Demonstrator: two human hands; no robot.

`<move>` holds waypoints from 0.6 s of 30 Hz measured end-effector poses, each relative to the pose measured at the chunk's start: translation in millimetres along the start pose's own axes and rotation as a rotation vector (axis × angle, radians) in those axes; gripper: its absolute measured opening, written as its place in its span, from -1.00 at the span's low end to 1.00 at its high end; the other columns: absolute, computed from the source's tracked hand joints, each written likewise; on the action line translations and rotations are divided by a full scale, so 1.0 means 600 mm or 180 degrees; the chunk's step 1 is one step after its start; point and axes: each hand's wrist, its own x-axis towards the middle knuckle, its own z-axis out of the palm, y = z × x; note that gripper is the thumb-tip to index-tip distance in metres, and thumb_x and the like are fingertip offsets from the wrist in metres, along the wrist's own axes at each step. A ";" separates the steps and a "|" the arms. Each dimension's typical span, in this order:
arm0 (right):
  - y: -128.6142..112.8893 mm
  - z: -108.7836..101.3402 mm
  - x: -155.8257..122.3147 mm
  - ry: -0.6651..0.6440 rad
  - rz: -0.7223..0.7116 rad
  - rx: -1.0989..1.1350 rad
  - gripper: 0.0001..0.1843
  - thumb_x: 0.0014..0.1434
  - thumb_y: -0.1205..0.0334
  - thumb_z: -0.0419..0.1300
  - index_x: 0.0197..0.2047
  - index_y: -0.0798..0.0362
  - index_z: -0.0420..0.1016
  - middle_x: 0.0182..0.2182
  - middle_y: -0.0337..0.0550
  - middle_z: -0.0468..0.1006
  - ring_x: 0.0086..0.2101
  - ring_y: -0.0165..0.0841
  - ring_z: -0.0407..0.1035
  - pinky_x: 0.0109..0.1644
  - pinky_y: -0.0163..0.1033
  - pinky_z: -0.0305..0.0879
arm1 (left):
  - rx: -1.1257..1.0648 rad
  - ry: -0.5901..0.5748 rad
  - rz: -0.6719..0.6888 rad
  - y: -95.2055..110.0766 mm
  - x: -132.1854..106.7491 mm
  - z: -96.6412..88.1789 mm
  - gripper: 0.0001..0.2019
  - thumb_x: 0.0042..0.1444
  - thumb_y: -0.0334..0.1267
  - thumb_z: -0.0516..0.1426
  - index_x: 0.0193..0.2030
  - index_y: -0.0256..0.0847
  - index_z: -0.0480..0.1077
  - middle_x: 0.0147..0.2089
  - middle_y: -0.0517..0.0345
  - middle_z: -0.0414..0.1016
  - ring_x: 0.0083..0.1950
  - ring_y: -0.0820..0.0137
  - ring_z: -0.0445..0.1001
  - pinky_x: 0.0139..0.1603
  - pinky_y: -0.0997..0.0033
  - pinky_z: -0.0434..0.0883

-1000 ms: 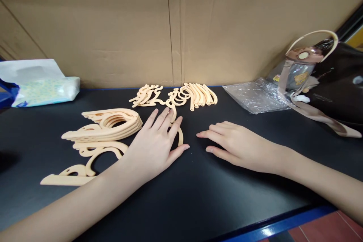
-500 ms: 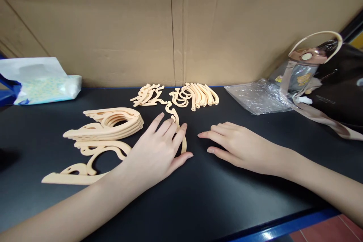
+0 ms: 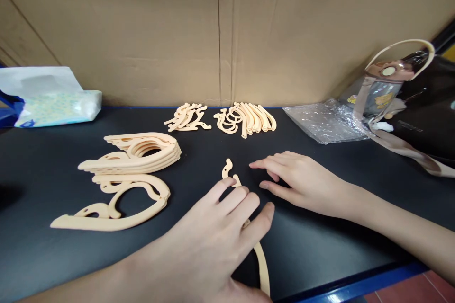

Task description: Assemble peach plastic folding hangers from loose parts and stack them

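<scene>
Low at the front middle, my left hand (image 3: 231, 227) bends its fingers down over a small beige hook piece (image 3: 227, 169), whose top shows past the fingertips. A curved beige hanger arm (image 3: 262, 265) lies under and beside the same hand, partly hidden by it. My right hand (image 3: 286, 170) hovers or rests over the black table, index finger stretched and thumb apart, holding nothing. To the left are a stack of folded beige hangers (image 3: 142, 163) and one more folded hanger (image 3: 106, 222) in front of it.
Loose hook pieces (image 3: 188, 116) and a row of curved arms (image 3: 256, 118) lie at the back. Behind stands a cardboard wall (image 3: 159, 33). A tissue pack (image 3: 57, 106) is far left; a clear plastic bag (image 3: 320, 120), bottle (image 3: 384, 90) and dark bag (image 3: 426, 118) are right.
My left hand has come toward me and right, and the hook piece and curved arm have slid along with it. My right hand has hardly moved.
</scene>
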 end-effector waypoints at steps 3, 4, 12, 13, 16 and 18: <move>0.006 0.004 0.021 0.0354 0.0054 0.0097 -0.77 0.33 0.28 0.12 0.02 0.09 0.47 -0.33 -0.19 0.54 -0.30 -0.31 0.43 -0.15 -0.19 0.32 | -0.0373 -0.0241 -0.0071 -0.003 0.000 -0.001 -0.24 0.16 0.33 0.01 0.17 -0.37 0.35 0.00 -0.11 0.49 0.06 0.09 0.42 0.17 0.07 0.27; 0.008 0.003 0.033 0.0457 0.0015 0.0054 -0.79 0.33 0.29 0.12 -0.01 0.10 0.48 -0.32 -0.18 0.55 -0.28 -0.31 0.43 -0.13 -0.18 0.31 | -0.0485 -0.0310 -0.0117 -0.004 0.001 -0.001 -0.25 0.17 0.32 0.01 0.18 -0.36 0.35 0.05 -0.12 0.47 0.09 0.08 0.41 0.17 0.07 0.29; 0.007 0.004 0.203 0.0497 -0.0235 -0.0681 -0.74 0.33 0.18 0.16 -0.10 0.18 0.56 -0.17 -0.03 0.54 -0.14 -0.19 0.41 -0.08 -0.16 0.22 | -0.0957 -0.0683 -0.0436 -0.010 0.001 -0.003 -0.37 0.22 0.19 0.08 0.21 -0.31 0.33 0.16 -0.10 0.42 0.13 0.07 0.40 0.12 0.09 0.39; 0.006 0.007 0.226 0.0491 -0.0221 -0.0885 -0.70 0.32 0.13 0.17 -0.09 0.21 0.57 -0.14 0.03 0.53 -0.11 -0.16 0.39 -0.07 -0.14 0.20 | -0.0971 -0.0701 -0.0437 -0.010 0.000 -0.003 -0.39 0.23 0.17 0.07 0.21 -0.31 0.33 0.16 -0.09 0.42 0.14 0.08 0.40 0.13 0.09 0.39; 0.009 0.016 0.282 0.0309 -0.0164 -0.1283 -0.64 0.32 0.11 0.17 -0.12 0.31 0.57 -0.09 0.19 0.52 -0.03 -0.07 0.34 -0.03 -0.09 0.13 | -0.0992 -0.0731 -0.0425 -0.011 -0.001 -0.005 -0.44 0.27 0.11 0.06 0.21 -0.29 0.32 0.16 -0.04 0.41 0.15 0.12 0.38 0.16 0.12 0.36; 0.015 0.020 0.307 0.0184 -0.0159 -0.1302 -0.69 0.30 0.17 0.18 -0.18 0.29 0.59 -0.16 0.17 0.56 -0.08 -0.09 0.37 -0.06 -0.11 0.12 | -0.0983 -0.0725 -0.0395 -0.011 0.000 -0.006 -0.46 0.27 0.09 0.07 0.20 -0.29 0.32 0.15 -0.02 0.41 0.14 0.14 0.38 0.14 0.16 0.37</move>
